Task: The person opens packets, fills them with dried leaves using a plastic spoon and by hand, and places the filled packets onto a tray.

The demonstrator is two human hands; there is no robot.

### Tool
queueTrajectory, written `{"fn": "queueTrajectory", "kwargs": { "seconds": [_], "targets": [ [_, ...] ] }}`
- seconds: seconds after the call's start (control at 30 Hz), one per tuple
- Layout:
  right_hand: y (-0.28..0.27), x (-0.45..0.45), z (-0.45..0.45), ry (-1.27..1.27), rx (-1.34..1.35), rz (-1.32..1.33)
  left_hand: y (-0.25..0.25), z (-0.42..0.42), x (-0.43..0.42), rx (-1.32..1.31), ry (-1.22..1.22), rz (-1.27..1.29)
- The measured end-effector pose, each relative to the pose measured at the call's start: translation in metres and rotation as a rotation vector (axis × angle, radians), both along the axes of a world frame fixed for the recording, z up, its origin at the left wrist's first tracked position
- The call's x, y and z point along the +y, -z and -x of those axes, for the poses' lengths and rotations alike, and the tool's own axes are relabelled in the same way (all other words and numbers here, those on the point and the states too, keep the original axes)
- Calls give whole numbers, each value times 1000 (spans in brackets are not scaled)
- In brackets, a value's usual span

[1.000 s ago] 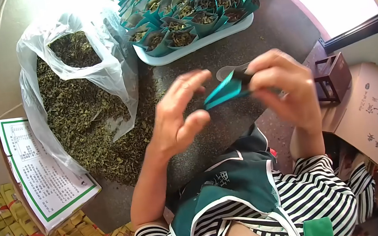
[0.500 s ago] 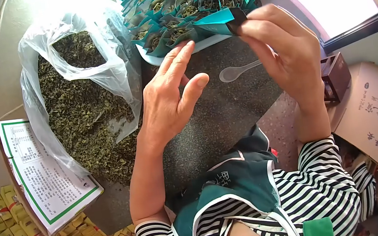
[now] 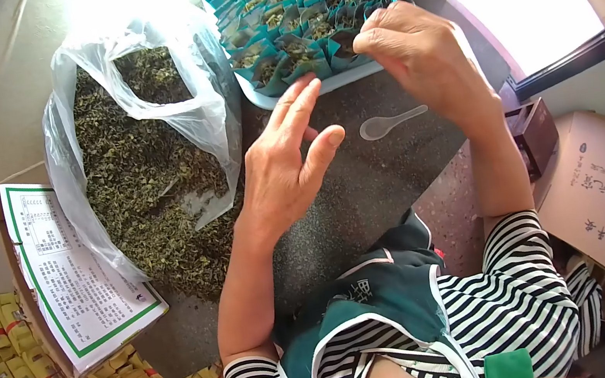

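My left hand (image 3: pixel 280 173) hovers over the dark tabletop, fingers stretched and thumb apart, holding nothing. Its fingertips are at the front edge of the white tray (image 3: pixel 266 102). Rows of small open teal packets (image 3: pixel 277 17) with dried leaves inside stand in that tray. My right hand (image 3: pixel 424 61) is at the tray's front right corner, fingers closed in a pinch. Between its fingertips is the edge of a teal packet (image 3: pixel 346 49), standing at the end of the front row. The hand covers part of the tray's right side.
A clear plastic bag (image 3: pixel 215 100) lies on its side, with dried leaves (image 3: pixel 161 186) spilling onto the table. A translucent spoon (image 3: pixel 386 123) rests before the tray. At left is a box with a printed sheet (image 3: pixel 85 276); at right, a dark red wooden holder (image 3: pixel 533 135) and a cardboard box (image 3: pixel 598 176).
My right hand has lowered the teal packet from above the tray into the front row. My left hand stays open by the tray. The whole view has shifted slightly.
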State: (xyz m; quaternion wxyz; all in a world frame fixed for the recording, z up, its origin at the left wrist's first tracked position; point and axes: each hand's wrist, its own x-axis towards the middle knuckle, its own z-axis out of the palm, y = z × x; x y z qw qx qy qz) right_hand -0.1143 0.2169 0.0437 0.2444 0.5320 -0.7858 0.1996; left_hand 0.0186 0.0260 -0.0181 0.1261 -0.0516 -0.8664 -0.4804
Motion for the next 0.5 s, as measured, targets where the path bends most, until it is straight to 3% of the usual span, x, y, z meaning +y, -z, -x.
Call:
{"fn": "queueTrajectory", "kwargs": {
  "seconds": [0.33,0.5],
  "targets": [
    [36,-4,-1,197,-54,33,6,-16,13,50,-39,162],
    [47,-3,2,230,-44,224,0,-34,17,18,-42,180]
  ]
}}
